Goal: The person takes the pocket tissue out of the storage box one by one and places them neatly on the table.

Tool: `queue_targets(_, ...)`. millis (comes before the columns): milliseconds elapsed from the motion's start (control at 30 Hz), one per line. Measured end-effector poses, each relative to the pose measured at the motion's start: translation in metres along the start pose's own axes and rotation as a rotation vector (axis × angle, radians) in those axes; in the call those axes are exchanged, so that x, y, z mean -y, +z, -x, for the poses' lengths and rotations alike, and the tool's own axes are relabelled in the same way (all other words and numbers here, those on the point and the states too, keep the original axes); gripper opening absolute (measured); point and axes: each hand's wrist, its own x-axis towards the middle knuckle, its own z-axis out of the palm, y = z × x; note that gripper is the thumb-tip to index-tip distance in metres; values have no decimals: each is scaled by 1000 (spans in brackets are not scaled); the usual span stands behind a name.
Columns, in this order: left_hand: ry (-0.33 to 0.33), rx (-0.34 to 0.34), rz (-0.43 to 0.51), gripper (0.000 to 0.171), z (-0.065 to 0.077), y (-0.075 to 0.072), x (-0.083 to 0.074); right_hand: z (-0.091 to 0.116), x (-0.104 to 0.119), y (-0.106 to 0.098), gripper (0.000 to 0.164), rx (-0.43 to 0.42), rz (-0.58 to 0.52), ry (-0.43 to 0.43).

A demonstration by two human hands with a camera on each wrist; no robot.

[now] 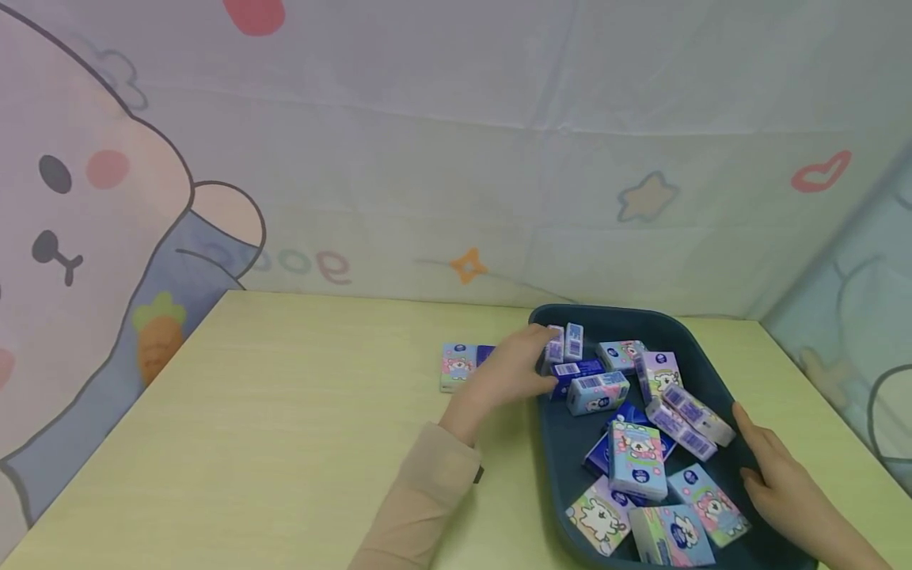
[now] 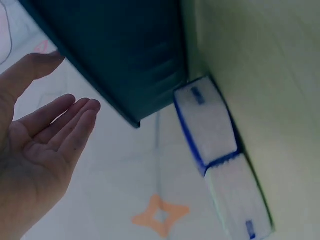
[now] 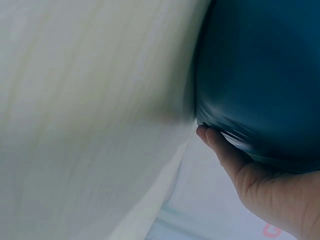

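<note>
Worktop: carrying my tub.
Tub: maybe sliding, if I'm pushing hard.
My right grip: resting straight fingers on the tub.
My left grip: gaping, holding nothing.
Packs: heaping inside, two lying outside; maybe tumbling if I'm bumping them.

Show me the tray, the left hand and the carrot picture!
Dark plastic tray [image 1: 627, 322]: head view, inner back wall.
Left hand [image 1: 504, 372]: head view, back of the hand.
Printed carrot [image 1: 159, 344]: head view, orange body.

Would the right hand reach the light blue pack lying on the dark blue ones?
Probably yes: the right hand is at the edge of the tray, and nothing covers the light blue pack.
</note>
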Motion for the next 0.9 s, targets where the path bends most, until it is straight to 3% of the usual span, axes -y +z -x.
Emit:
queue_targets(200,8,-31,-81,49,-11,19,-8,1,-2,-2,93,-21,3,-10)
queue_targets(433,53,-54,-349,40,-20,35,-13,2,-2,1,94,-81,-28,-68)
queue_targets(533,46,-85,-414,34,-23,38,-16,1,-2,1,95,-92,-10,-81)
queue_targets(900,-5,-77,-473,30,-29,44,-23,2,-3,1,95,-50,18,-61)
